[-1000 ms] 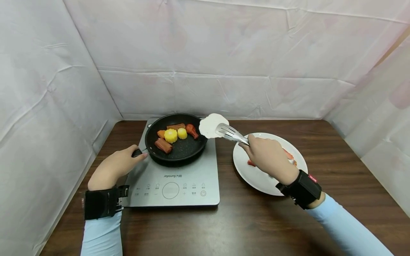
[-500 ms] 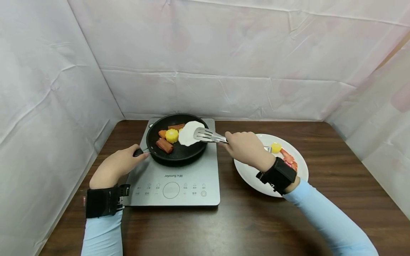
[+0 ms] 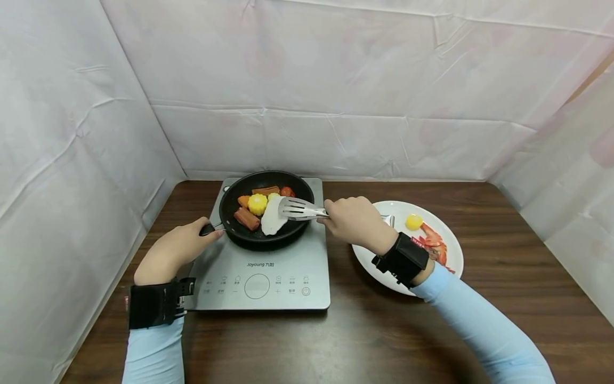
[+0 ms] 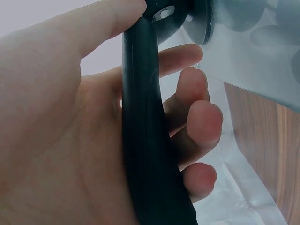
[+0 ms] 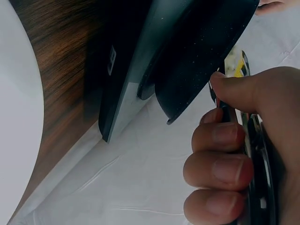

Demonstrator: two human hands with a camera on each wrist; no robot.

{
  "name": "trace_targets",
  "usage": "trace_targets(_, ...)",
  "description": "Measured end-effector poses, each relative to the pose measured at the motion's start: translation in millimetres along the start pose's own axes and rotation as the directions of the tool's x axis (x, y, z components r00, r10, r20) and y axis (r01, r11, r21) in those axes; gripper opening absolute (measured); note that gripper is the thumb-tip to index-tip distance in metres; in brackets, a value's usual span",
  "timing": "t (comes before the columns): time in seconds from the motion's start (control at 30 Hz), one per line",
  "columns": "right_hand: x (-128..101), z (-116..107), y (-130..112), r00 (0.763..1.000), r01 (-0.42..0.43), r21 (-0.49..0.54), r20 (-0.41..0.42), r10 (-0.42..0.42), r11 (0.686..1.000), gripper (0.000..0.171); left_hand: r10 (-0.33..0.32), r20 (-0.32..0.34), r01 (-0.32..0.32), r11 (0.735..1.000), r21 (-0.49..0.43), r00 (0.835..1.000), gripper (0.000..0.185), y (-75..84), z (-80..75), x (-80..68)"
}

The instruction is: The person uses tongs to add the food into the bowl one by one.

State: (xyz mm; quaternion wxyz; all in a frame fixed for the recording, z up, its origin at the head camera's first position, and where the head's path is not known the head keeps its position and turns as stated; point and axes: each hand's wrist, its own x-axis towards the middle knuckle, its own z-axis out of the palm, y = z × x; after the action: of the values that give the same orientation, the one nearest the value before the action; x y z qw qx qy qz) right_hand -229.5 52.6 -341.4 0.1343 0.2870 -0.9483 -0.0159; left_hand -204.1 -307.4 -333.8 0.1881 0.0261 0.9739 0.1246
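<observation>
- While the left hand (image 3: 165,253) grips the pan (image 3: 265,210) handle, fingers curled round it, the right hand (image 3: 352,220) grips a spatula (image 3: 299,208).
- Egg (image 3: 272,217): white, sliding off the spatula blade into the pan, leaning on its near-right inner side.
- Step, as judged: depositing the egg; next calls for tilting and drawing the blade clear.
- Spatula: long axis left-right, blade pointing towards the worktop's left edge.
- Pan: on the cooker (image 3: 288,272), far-left of the worktop (image 3: 364,325), handle towards the near-left corner.
- Plate (image 3: 448,234): right of the cooker.
</observation>
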Motion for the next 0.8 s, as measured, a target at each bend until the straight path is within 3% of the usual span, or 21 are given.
trace_targets(0.4,-1.0,-3.7,0.4,0.998,-0.057,0.054,0.029,0.056,0.997,0.035,0.004,-0.007,-0.004,1.000,0.007,1.000,0.083,-1.7,-0.4,-1.4)
trace_targets(0.8,-5.2,-5.6,2.1,0.999,-0.023,0.040,-0.045,0.025,0.999,0.033,0.013,-0.009,-0.013,1.000,0.007,1.000,0.081,-1.9,-0.6,-1.8)
